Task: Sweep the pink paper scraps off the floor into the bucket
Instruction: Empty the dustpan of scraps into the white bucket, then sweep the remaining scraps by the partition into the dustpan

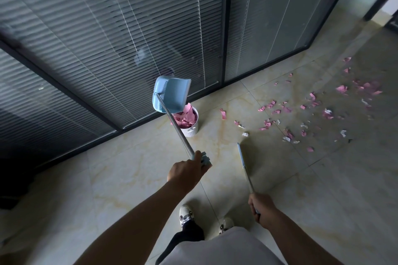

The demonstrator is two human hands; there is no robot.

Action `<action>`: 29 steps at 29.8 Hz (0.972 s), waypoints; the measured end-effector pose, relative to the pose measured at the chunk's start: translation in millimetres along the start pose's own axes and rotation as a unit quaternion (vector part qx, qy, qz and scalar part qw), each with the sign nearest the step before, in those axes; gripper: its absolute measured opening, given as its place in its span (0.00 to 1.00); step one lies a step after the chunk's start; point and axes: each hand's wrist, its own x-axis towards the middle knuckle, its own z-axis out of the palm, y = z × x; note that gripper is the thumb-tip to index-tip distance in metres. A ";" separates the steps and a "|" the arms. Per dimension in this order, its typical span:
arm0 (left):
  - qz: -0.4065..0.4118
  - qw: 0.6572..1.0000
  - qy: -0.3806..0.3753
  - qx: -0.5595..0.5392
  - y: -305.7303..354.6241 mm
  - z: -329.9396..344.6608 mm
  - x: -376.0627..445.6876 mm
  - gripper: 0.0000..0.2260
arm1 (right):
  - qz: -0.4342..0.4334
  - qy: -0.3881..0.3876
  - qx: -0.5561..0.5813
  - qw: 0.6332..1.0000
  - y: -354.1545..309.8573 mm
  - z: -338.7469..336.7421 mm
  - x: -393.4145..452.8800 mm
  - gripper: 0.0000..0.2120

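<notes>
Right hand [260, 206], nearest the body, was closed around the broom handle [245, 170], while the left hand [186, 171], arm stretched forward, gripped the dustpan handle [178, 127]. Beyond the left hand the blue dustpan [171, 94] hung tilted over the white bucket [189, 122], already heaped with pink paper. With the bucket so full, further dumping might spill over its rim; many pink paper scraps [312, 105] lay on the floor [129, 178] well beyond the right hand.

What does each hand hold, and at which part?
The left hand holds the blue dustpan at the top grip of its long handle. The right hand holds the broom handle near its upper end.
</notes>
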 end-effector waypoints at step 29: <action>-0.104 0.892 0.024 -0.438 -32.1 -61.1 79.7 0.21 | -0.020 -0.008 0.054 0.998 -60.3 43.6 -7.5 0.16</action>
